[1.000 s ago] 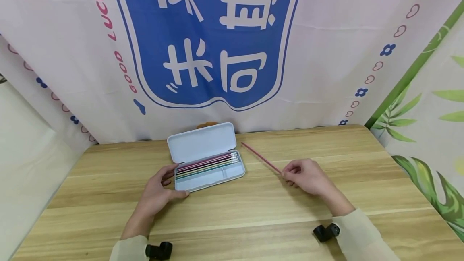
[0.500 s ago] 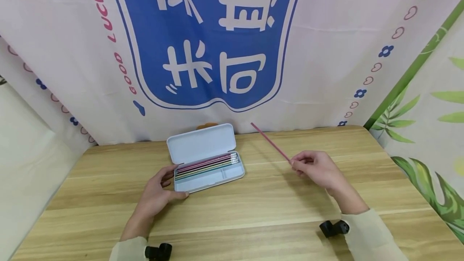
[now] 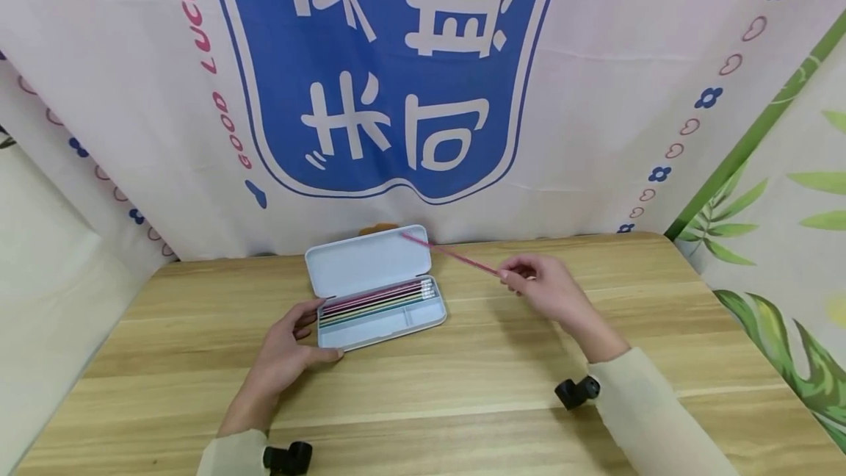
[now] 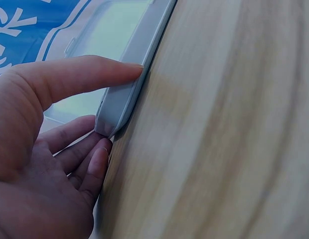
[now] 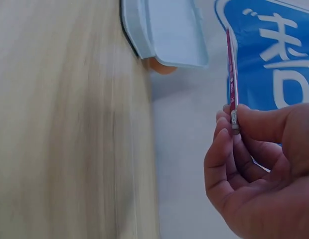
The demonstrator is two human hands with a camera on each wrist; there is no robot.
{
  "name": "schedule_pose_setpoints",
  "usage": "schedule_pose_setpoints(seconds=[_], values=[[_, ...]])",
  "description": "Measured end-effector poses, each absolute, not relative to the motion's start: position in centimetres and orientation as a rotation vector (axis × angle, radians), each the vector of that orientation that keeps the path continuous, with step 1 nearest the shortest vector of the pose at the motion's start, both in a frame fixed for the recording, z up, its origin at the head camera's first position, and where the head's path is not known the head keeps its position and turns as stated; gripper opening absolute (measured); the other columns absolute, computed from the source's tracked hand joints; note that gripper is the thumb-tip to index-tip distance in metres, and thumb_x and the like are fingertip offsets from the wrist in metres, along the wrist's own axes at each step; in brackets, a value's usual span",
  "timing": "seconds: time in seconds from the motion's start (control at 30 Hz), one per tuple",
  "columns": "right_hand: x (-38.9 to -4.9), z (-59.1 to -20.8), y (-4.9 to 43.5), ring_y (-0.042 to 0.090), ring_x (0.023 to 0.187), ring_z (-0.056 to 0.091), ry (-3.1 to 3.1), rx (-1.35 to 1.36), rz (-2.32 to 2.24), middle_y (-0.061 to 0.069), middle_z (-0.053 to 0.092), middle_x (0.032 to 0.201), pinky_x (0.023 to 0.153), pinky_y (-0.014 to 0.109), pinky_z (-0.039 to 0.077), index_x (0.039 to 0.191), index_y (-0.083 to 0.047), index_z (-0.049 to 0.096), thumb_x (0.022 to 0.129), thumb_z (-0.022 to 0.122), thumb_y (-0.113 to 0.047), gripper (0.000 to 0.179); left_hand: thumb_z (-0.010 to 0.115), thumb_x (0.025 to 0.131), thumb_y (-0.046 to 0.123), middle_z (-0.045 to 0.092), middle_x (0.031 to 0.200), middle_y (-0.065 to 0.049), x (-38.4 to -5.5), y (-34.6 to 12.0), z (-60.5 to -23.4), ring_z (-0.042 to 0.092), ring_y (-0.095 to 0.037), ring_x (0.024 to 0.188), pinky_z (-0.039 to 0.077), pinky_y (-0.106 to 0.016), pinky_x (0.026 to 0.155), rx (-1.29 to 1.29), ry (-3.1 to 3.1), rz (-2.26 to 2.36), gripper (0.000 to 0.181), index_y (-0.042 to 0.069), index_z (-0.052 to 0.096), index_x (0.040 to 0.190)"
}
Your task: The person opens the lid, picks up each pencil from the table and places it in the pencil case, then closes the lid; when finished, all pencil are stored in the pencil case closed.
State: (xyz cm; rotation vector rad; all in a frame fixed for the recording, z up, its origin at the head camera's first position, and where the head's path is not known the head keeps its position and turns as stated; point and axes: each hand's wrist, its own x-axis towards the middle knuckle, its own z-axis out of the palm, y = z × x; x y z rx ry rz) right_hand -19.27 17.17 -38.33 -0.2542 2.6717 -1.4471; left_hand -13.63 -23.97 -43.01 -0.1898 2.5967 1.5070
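Note:
A light-blue pencil case (image 3: 370,338) lies with its lid raised on the wooden table. Inside, several pencils (image 3: 377,300) in pink, yellow and green lie side by side, silver ferrules to the right. My left hand (image 3: 283,358) holds the case's left end, thumb along the front edge and fingers at the end wall, as the left wrist view also shows. Between thumb and fingers, my right hand (image 3: 545,289) pinches a dark pink pencil (image 3: 463,258) close to its eraser end. That pencil is raised above the table, its far tip overlapping the lid in the head view.
The wooden table (image 3: 423,402) ends at a hanging cloth (image 3: 568,167) with a blue print along its far side. A small orange-brown thing (image 3: 378,228) shows behind the lid. Black wrist cameras (image 3: 578,392) sit at both sleeves.
My right hand lifted the pencil off the table, moving right at first, then swung it left so its tip came over the lid. My left hand stayed on the pencil case.

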Motion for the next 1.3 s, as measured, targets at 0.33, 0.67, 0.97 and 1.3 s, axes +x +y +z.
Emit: schedule_pose_setpoints(seconds=[0.33,0.67,0.97,1.3], values=[[-23.1,-40.0,10.7,0.018,0.091,0.065,2.723,-0.421,-1.337,0.008,0.078,0.101,0.078,0.028,0.053,0.107,-0.008,0.082,0.102,0.074,-0.016,0.012,0.095,0.075,0.009,0.051,0.160,-0.025,-13.4,-24.1,-43.2,0.049,-0.040,0.147,0.039,-0.055,0.125,-0.179,2.608,1.512,0.099,0.004,0.045,0.160],[-24.4,-41.4,6.2,0.016,0.091,0.065,2.738,-0.544,-1.265,0.006,0.079,0.099,0.087,0.032,0.057,0.101,-0.008,0.083,0.101,0.074,-0.011,0.009,0.095,0.075,0.011,0.051,0.161,-0.024,-13.4,-24.0,-43.2,0.049,-0.040,0.147,0.039,-0.056,0.124,-0.202,2.593,1.511,0.100,0.006,0.045,0.161],[-24.2,-42.0,4.8,0.016,0.089,0.062,2.797,-0.622,-1.210,0.006,0.071,0.096,0.083,0.030,0.055,0.097,-0.007,0.083,0.099,0.076,-0.008,0.007,0.095,0.075,0.010,0.053,0.159,-0.024,-13.4,-23.9,-43.2,0.050,-0.039,0.146,0.040,-0.056,0.124,-0.163,2.610,1.520,0.098,0.005,0.046,0.160],[-24.2,-42.3,4.8,0.015,0.085,0.060,2.804,-0.626,-1.241,0.005,0.070,0.094,0.079,0.029,0.052,0.096,-0.008,0.084,0.098,0.078,-0.009,0.007,0.094,0.075,0.009,0.051,0.160,-0.024,-13.6,-24.0,-43.0,0.049,-0.040,0.147,0.039,-0.057,0.125,-0.175,2.595,1.524,0.099,0.006,0.045,0.161]])
